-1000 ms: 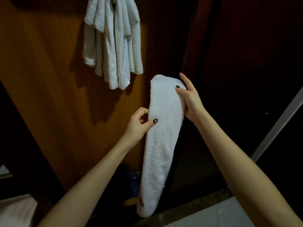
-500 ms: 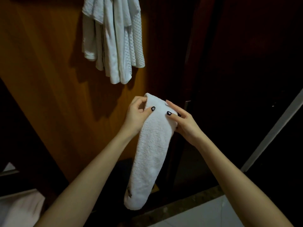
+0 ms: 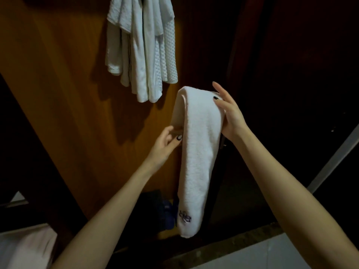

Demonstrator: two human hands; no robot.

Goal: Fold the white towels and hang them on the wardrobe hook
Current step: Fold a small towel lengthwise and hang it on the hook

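A long, narrow folded white towel [image 3: 196, 162] hangs doubled over my right hand [image 3: 229, 115], which grips its top fold with thumb in front. A small dark embroidered mark shows near its lower end. My left hand [image 3: 167, 140] pinches the towel's left edge lower down, fingers curled behind it. Several white towels [image 3: 143, 47] hang in a bunch against the wooden wardrobe door [image 3: 64, 94], above and left of the held towel. The hook itself is hidden by them.
To the right the wardrobe interior is dark. A pale slanted frame edge [image 3: 334, 158] runs at the right. A blue object [image 3: 167, 212] sits low behind the towel. White fabric [image 3: 23, 247] lies at bottom left, light floor [image 3: 262, 255] at bottom right.
The towel's top has risen again after dipping half a second ago. My right hand moved up and right with the fold; my left hand slid lower along the left edge.
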